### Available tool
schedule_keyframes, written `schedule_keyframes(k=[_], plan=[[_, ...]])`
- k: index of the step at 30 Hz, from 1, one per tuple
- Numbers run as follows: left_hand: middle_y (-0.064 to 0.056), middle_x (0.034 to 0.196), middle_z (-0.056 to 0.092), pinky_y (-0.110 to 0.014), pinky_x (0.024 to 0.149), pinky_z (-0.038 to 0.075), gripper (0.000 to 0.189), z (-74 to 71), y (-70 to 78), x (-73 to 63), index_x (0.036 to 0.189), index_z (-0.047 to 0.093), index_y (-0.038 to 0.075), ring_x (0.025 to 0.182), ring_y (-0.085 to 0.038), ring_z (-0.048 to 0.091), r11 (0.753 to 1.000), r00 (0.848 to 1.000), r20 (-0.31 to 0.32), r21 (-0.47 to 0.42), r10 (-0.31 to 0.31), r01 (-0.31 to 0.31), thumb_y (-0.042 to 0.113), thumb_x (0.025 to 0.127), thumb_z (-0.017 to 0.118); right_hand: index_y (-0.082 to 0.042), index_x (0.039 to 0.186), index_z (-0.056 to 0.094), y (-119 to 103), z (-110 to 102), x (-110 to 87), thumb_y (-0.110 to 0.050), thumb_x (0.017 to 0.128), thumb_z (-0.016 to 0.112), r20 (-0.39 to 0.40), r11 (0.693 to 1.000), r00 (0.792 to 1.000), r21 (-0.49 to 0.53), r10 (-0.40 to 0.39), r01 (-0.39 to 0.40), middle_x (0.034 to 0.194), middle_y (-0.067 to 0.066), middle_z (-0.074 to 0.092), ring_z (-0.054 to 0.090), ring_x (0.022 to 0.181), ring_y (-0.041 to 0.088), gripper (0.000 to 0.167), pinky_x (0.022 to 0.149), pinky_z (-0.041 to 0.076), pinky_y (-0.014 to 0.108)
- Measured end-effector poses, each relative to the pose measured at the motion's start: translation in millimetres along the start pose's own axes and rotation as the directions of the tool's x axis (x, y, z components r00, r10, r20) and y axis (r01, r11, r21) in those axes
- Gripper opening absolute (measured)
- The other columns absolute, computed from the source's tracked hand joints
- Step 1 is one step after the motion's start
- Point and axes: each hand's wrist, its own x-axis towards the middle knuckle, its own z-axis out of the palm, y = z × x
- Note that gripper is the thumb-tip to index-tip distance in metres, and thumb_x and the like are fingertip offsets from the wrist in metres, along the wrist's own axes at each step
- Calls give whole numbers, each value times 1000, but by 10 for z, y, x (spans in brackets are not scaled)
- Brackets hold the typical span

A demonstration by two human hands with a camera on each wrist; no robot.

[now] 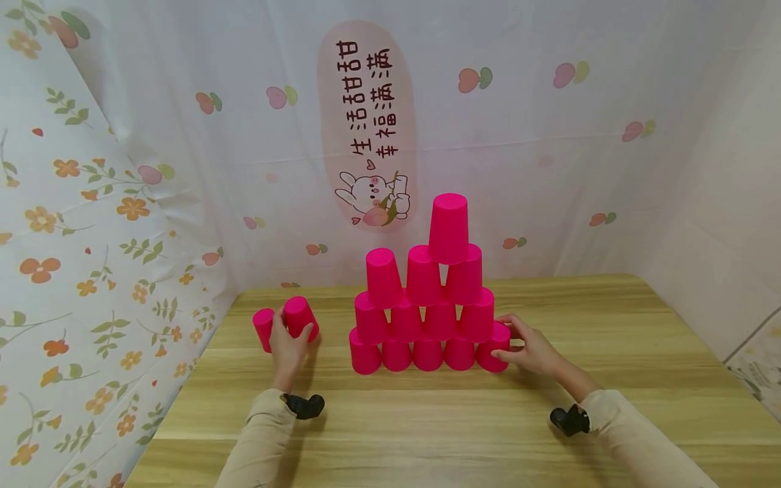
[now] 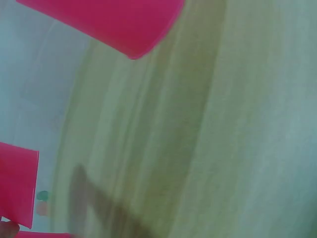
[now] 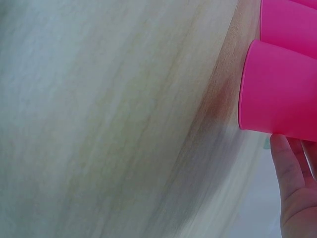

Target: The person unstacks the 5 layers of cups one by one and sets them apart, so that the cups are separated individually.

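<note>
A pyramid of upside-down pink cups (image 1: 430,308) stands on the wooden table (image 1: 427,420), four rows high with a single cup on top. My right hand (image 1: 509,339) curls round the rightmost cup of the bottom row (image 1: 491,356); in the right wrist view that cup (image 3: 282,89) lies just above my fingers (image 3: 294,193). At the left, my left hand (image 1: 287,332) grips a tilted loose pink cup (image 1: 300,316), and a second loose cup (image 1: 264,329) stands right beside it. The left wrist view shows blurred parts of two pink cups (image 2: 114,25) (image 2: 17,183).
Flower-print cloth (image 1: 91,237) walls in the table on the left, back and right. The table's left edge runs close to the loose cups. Bare wood lies in front of the pyramid and to its right.
</note>
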Motion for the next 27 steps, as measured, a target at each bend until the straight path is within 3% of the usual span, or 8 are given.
schedule_keyframes(k=[4, 12, 18, 27], plan=[[-26, 123, 43, -48, 95, 33, 58, 38, -71, -8, 126, 33, -6, 112, -37, 42, 1000, 999, -32, 19, -2, 3, 1, 78, 63, -9, 114, 43, 1, 5, 0, -12, 72, 72, -4, 1000, 1000, 3, 2, -2, 100, 7, 56, 58, 85, 22, 51, 63, 53, 31], [-26, 124, 40, -48, 97, 30, 61, 65, -185, -27, 129, 29, -7, 113, -39, 39, 998, 997, -47, 1, -59, 59, 0, 78, 62, -4, 115, 42, -36, 9, 8, -10, 73, 71, 12, 998, 998, 9, 62, -62, 102, 15, 55, 57, 88, 31, 52, 66, 52, 33], [-29, 119, 41, -50, 95, 31, 58, 73, -272, -54, 126, 31, -9, 111, -41, 39, 998, 998, -49, 46, -37, 40, -2, 77, 62, -8, 115, 42, -28, 10, 1, -12, 72, 72, 15, 996, 996, 2, 93, -93, 103, 12, 55, 56, 89, 31, 52, 67, 52, 31], [-29, 117, 43, -50, 94, 32, 56, 91, -294, -56, 125, 34, -9, 110, -41, 39, 996, 996, -73, 61, -55, 60, 0, 78, 63, -5, 114, 43, -8, 11, 0, -10, 73, 72, -9, 999, 999, -12, 40, -41, 100, 11, 56, 58, 86, 25, 51, 65, 52, 31]])
